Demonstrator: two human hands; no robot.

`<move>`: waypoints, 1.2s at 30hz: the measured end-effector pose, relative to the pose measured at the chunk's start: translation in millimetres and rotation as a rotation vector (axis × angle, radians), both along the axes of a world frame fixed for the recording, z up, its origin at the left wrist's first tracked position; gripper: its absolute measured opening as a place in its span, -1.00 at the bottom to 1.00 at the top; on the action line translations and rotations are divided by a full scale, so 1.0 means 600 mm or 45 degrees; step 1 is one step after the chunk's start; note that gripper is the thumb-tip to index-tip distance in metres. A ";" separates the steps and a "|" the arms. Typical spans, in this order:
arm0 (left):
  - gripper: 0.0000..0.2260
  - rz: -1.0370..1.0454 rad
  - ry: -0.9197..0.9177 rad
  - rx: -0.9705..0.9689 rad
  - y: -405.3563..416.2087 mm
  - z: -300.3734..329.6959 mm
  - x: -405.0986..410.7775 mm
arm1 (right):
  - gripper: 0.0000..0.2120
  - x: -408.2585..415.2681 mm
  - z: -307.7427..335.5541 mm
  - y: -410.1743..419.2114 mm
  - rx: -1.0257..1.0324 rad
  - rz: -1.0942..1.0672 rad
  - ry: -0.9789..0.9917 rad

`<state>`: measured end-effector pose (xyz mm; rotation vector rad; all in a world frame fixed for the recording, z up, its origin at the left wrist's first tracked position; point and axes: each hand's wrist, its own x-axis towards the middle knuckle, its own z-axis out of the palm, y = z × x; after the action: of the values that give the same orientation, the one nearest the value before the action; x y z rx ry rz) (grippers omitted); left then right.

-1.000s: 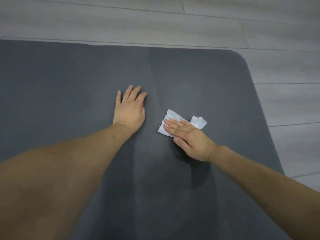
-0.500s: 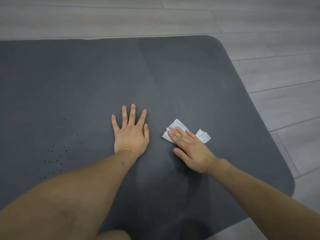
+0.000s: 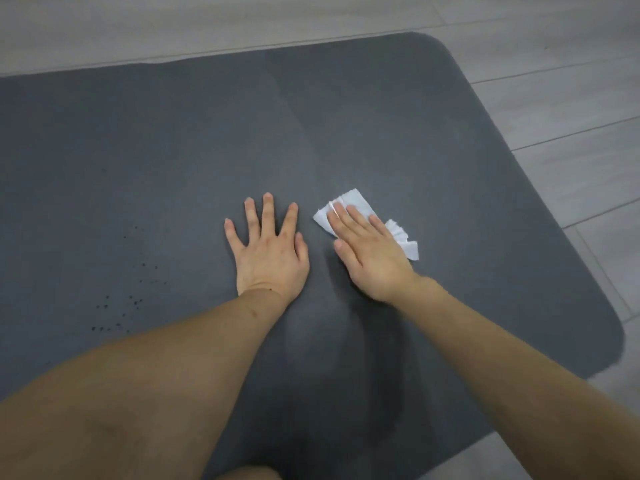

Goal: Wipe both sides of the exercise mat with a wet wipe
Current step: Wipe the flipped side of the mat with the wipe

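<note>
Right hand point(image 3: 372, 258) presses the wet wipe point(image 3: 349, 206) flat – left hand point(image 3: 268, 251) (fingers spread) rests on the exercise mat point(image 3: 138, 150).

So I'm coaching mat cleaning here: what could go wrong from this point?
The wipe is bunched under the right hand, so each stroke may cover only a narrow strip. The dark specks lie beyond the left hand, away from the wipe, and could get missed. The left hand leans on the mat, possibly smudging it.

Both hands lie on the mat point(image 3: 173, 150): left hand point(image 3: 268, 251) beside right hand point(image 3: 372, 256), which presses the wipe point(image 3: 353, 202).
</note>
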<state>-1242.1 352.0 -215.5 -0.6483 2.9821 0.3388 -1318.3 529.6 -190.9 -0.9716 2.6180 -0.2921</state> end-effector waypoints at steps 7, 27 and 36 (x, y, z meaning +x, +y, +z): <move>-0.47 0.007 -0.004 0.000 0.003 0.003 0.003 | -0.46 0.288 0.045 0.250 0.058 -0.019 -0.109; -0.48 0.035 0.044 -0.007 0.009 -0.003 -0.001 | -0.41 0.265 0.020 0.184 0.078 -0.259 0.026; -0.48 0.037 0.055 -0.027 0.006 -0.005 -0.001 | -0.83 0.242 0.033 0.170 -0.211 -0.458 0.287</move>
<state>-1242.4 355.5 -218.4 -0.6960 3.0237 0.3273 -1173.2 631.6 -171.1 -0.6033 3.0122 -0.5207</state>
